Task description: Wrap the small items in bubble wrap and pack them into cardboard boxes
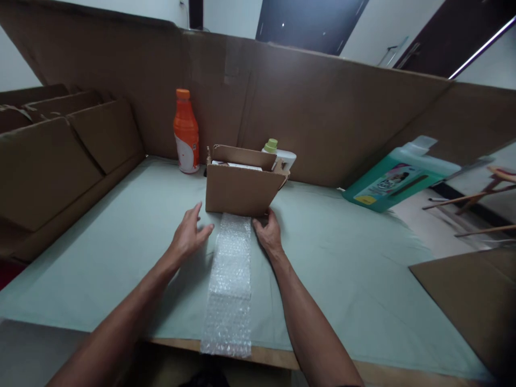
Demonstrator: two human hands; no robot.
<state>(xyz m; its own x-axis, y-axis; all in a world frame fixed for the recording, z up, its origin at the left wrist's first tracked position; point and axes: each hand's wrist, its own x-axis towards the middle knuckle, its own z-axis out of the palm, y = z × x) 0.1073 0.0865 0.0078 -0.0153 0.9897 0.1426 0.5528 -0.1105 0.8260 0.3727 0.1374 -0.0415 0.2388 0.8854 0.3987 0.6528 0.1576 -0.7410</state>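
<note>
My left hand hovers just beside the long clear strip of bubble wrap, fingers spread and loose, gripping nothing, while my right hand rests at the strip's far right edge, fingers curled down against the base of the small open brown cardboard box, pressing rather than clamping, as far as I can tell. The strip runs from the box's near wall straight back toward me and droops over the table's front edge; its far end seems to meet or tuck under the box, though I cannot tell which. I judge this to be the lining-up stage: wrap laid flat, box seated at its head. The next move, I think, calls for both hands steadying the light, slippery film so it does not skew on the smooth pale green table cover. The box is matte corrugated board with its flaps up; behind it stand a glossy orange plastic bottle and a white bottle with a green cap, and a teal detergent jug lies tilted well off to the right
</note>
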